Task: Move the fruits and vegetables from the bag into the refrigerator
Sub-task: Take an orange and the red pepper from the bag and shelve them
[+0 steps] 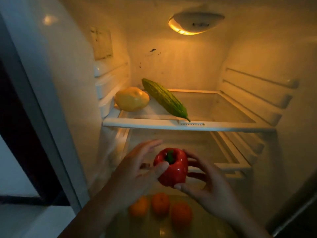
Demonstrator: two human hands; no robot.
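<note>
Glossy red bell pepper [171,167] pinched in right hand [205,188], left hand [137,174] open with thumb touching it, warty green bitter gourd [165,99] and smooth yellow fruit [131,99] on glass shelf [223,109], three round oranges [160,206] below.

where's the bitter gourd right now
In the head view, the bitter gourd lies diagonally on the upper glass shelf, left of centre, beside the yellow fruit at the shelf's left end.
</note>
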